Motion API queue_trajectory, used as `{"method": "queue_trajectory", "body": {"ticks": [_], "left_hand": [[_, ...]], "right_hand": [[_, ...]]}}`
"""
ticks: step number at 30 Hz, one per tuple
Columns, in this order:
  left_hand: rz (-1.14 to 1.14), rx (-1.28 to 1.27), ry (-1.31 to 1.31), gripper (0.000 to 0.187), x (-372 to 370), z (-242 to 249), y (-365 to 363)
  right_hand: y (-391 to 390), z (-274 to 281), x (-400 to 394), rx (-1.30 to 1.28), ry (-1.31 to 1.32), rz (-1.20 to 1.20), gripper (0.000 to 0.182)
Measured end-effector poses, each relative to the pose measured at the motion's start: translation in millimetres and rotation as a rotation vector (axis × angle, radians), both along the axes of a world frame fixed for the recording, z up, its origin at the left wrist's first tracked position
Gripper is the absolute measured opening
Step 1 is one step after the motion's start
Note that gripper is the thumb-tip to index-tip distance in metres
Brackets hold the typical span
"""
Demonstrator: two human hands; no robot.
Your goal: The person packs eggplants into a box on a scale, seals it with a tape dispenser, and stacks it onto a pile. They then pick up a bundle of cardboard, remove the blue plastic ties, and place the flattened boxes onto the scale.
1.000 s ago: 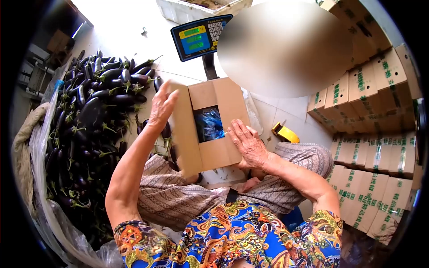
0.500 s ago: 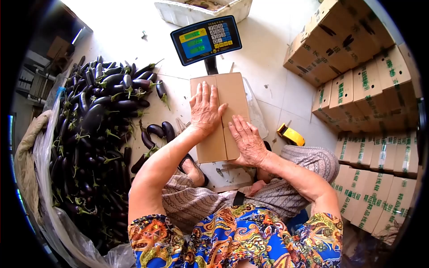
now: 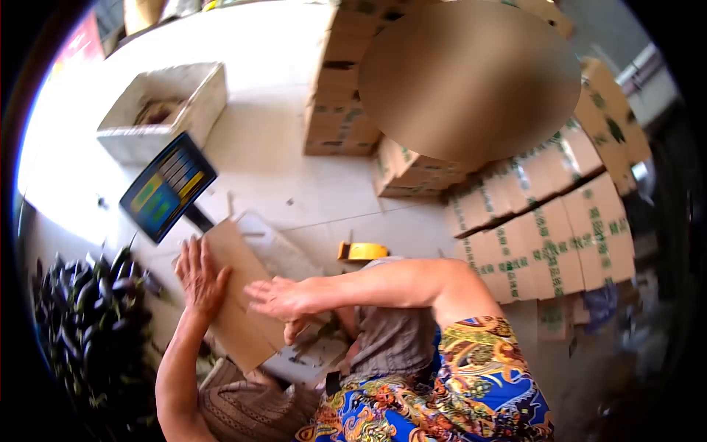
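Observation:
A closed cardboard box (image 3: 247, 335) lies on the platform (image 3: 305, 362) of a digital scale, in front of its display (image 3: 168, 188). At the box's far left edge rests my left hand (image 3: 200, 278), fingers stretched out and thumb apart, holding nothing. My right hand (image 3: 283, 298) lies over the middle of the box top, its fingers extended toward the left hand and its thumb pointing down toward me. Both hands are open. The right hand and forearm hide part of the box's right side.
Dark eggplants (image 3: 92, 324) are heaped on the floor at left. A yellow tape dispenser (image 3: 362, 251) lies to the right of the scale. A white foam bin (image 3: 118, 140) stands beyond the display. Printed cartons (image 3: 545, 250) are stacked at right, partly hidden by a blurred oval.
My view has swung to the right, so the box, scale and eggplants sit further left in it. Both hands stay at the box, the right one turned more sideways across its top.

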State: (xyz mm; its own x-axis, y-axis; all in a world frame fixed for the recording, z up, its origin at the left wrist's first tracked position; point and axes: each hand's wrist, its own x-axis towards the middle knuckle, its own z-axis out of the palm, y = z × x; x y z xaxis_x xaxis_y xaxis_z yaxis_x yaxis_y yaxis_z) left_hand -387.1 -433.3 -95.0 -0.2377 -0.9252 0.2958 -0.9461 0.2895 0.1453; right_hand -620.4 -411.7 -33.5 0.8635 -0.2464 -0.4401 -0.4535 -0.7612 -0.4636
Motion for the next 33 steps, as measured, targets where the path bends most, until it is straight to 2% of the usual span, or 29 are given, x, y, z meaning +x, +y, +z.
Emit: {"method": "queue_trajectory", "body": {"ticks": [2,3,4,6,8,10,11,12,13,15,16,17,22,23,26,27,30,31,32,33], "left_hand": [[0.012,0.038,-0.043,0.075,-2,0,-4],[0.005,-0.019,-0.043,0.073,1,-4,-4],[0.042,0.013,-0.009,0.071,-1,-4,-7],[0.132,0.081,0.04,0.069,-9,7,-13],[0.098,0.011,0.034,0.057,-13,14,-17],[0.102,-0.021,-0.007,0.05,-11,5,-26],[0.114,-0.015,-0.014,0.048,-10,5,-29],[0.122,-0.018,-0.017,0.046,-10,5,-34],[0.127,-0.055,-0.008,0.037,-11,2,-38],[0.134,-0.033,-0.036,0.031,-11,-2,-45],[0.138,-0.022,-0.055,0.028,-9,-1,-47],[0.134,-0.023,-0.027,0.021,-13,2,-50],[0.086,-0.051,-0.056,0.019,-9,-2,-58],[0.103,-0.041,-0.046,0.019,-12,2,-57],[0.149,-0.039,-0.011,0.018,-13,4,-56],[0.149,-0.045,-0.002,0.018,-13,4,-56],[0.146,-0.071,0.012,0.017,-11,3,-55],[0.139,-0.078,0.014,0.017,-11,2,-55],[0.123,-0.086,-0.007,0.017,-9,1,-56],[0.111,-0.096,-0.027,0.017,-8,-1,-56]], "right_hand": [[-20,9,2,0.09,0.063,0.066,0.094],[-35,15,15,0.09,0.177,0.154,0.079],[-53,11,16,0.127,0.052,0.215,0.071],[-71,24,-10,0.334,-0.001,-0.151,0.068],[-89,3,-49,0.352,-0.177,-0.374,0.066],[-104,-31,-102,0.185,-0.168,-0.592,0.066],[-106,-45,-130,-0.017,-0.114,-0.624,0.065],[-109,-67,-162,-0.067,-0.086,-0.675,0.063],[-109,-77,-186,-0.025,0.058,-0.779,0.062],[-89,-139,-247,-0.209,0.015,-0.836,0.063],[-84,-140,-254,-0.111,0.204,-0.898,0.075],[-78,-159,-267,-0.042,0.278,-0.968,0.09],[-38,-212,-260,-0.044,0.407,-1.037,0.11],[-28,-223,-248,-0.172,0.405,-1.052,0.101],[-34,-264,-244,-0.214,0.491,-1.117,0.089],[-31,-279,-243,-0.332,0.504,-1.108,0.073],[-41,-202,-218,-0.012,0.418,-1.341,0.065],[-40,-191,-228,0.091,0.199,-1.369,0.06],[-40,-167,-230,0.357,-0.031,-1.461,0.064],[-37,-144,-221,0.464,-0.271,-1.474,0.067]]}}
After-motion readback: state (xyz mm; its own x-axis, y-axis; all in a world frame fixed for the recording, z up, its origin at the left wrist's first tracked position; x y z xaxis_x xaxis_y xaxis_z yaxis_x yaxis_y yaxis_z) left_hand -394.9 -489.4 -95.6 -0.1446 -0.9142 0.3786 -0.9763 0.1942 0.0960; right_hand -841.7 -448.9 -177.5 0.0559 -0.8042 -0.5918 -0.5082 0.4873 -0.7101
